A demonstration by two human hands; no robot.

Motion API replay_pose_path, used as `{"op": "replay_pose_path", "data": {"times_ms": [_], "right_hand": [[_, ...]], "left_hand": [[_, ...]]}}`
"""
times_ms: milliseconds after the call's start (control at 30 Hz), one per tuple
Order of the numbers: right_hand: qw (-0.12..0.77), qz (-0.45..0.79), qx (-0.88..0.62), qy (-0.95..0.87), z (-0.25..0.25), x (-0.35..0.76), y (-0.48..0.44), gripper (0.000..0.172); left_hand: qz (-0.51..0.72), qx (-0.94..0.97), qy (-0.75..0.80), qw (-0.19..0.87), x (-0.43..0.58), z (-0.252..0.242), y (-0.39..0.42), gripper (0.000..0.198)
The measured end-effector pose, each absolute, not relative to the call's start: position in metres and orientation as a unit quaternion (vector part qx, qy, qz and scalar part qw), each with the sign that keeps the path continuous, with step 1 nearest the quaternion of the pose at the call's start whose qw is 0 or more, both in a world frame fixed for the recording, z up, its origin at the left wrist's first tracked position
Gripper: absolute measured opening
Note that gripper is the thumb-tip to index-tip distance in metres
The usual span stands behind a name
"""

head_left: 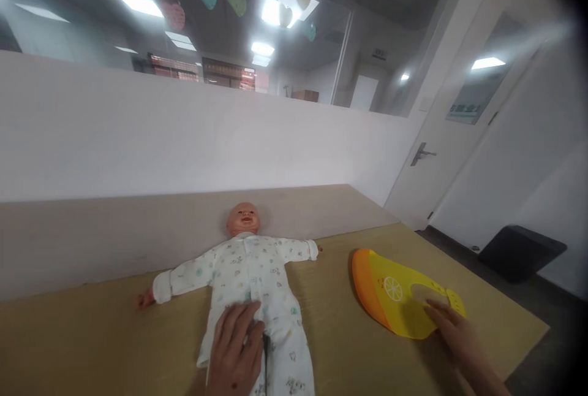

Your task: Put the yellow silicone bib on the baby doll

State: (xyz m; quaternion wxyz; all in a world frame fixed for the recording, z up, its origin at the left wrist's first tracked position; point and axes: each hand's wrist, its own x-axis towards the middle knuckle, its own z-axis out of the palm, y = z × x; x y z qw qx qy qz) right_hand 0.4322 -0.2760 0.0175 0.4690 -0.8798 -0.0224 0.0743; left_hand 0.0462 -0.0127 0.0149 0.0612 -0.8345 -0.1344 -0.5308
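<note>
A baby doll (248, 270) in a white patterned sleepsuit lies on its back on the yellow mat (105, 335), arms spread, head toward the wall. My left hand (236, 350) rests flat on the doll's lower belly with its fingers stretched out, holding nothing. To the right lies a yellow and orange silicone bib (395, 295) with a lemon print. My right hand (452, 328) lies on the bib's near right edge, fingers extended over it; no grip shows.
A low beige headboard (114, 230) and a white wall run behind the mat. A white door with a metal handle (421, 154) stands at the right. A black object (521, 252) sits on the dark floor past the mat's right edge.
</note>
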Motion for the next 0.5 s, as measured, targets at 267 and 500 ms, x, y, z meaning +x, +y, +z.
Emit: {"op": "replay_pose_path", "data": {"times_ms": [267, 500], "right_hand": [[0.602, 0.085, -0.77, -0.195, 0.126, 0.384, -0.174, 0.069], [0.738, 0.151, -0.57, -0.329, 0.221, 0.306, -0.116, 0.046]], "left_hand": [[-0.508, -0.847, -0.144, 0.063, 0.039, 0.015, -0.012, 0.028], [-0.508, -0.76, -0.317, -0.254, 0.041, 0.066, 0.026, 0.014]]}}
